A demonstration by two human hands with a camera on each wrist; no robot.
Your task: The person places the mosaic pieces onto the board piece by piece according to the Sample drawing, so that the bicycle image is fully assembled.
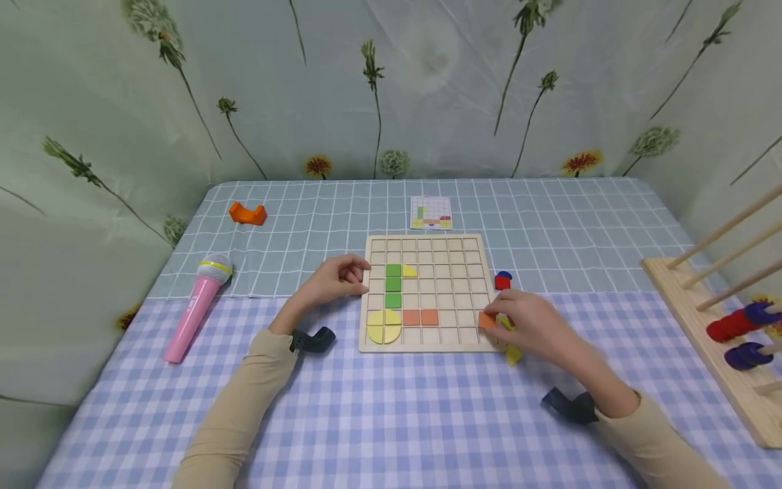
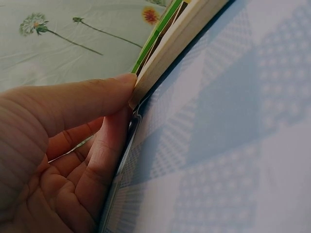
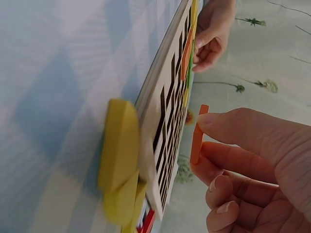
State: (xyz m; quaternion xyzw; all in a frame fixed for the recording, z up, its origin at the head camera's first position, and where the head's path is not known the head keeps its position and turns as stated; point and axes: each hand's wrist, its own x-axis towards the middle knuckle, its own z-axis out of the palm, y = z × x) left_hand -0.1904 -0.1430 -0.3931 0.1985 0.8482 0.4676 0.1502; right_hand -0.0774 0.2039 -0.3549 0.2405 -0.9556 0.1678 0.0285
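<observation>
My right hand (image 1: pixel 530 324) pinches an orange square tile (image 3: pixel 198 138) between thumb and fingertip. It holds the tile above the lower right part of a wooden grid board (image 1: pixel 449 299). At the board's left edge, my left hand (image 1: pixel 334 280) grips the rim with thumb and index finger, the other fingers curled in. On the board lie green squares (image 1: pixel 394 285) in a column, a yellow quarter-circle (image 1: pixel 408 271) beside the top one, yellow quarter-circles (image 1: pixel 383 335) forming a circle at lower left, and two orange squares (image 1: pixel 420 317) right of it.
Yellow pieces (image 3: pixel 119 145) lie by the board's right edge, partly under my right hand. Red and blue pieces (image 1: pixel 504 280) sit just beyond. A pattern card (image 1: pixel 430 212) lies behind the board. A pink microphone (image 1: pixel 198 305) and orange block (image 1: pixel 247 214) lie left; a wooden peg rack (image 1: pixel 702 339) stands right.
</observation>
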